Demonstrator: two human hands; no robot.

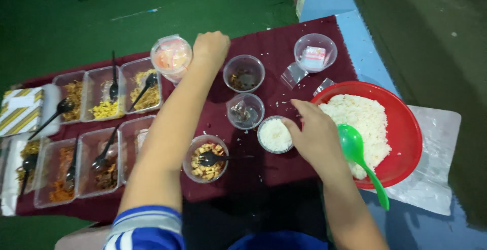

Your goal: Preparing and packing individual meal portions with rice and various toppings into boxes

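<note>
**Small round clear cup of white rice, held at its rim**

The small round clear cup of white rice (pixel 275 135) sits on the dark red cloth (pixel 284 67) that covers the tabletop, just left of the big red plastic bowl of cooked rice (pixel 406 128). The right hand (pixel 317 136) rests against the cup's right edge, fingers (pixel 293 127) curled onto the rim, and it also holds the bright green plastic spoon (pixel 355 151), whose handle slants down over the bowl's near edge.

The left hand (pixel 212 47) is stretched far forward, closed into a loose fist beside the tall clear cup with pink and white pieces (pixel 171 57) (whether it grips anything I cannot tell from here).

Between the arms stand a clear cup of diced fried cubes with a black spoon (pixel 205 158), and two clear cups with dark contents (pixel 244 73) (pixel 245 111). Farther back is a clear cup holding a small pink packet (pixel 315 53). To the left, rectangular clear trays of shredded yellow and orange foods (pixel 106 100) lie in two rows, black spoons in them.
</note>
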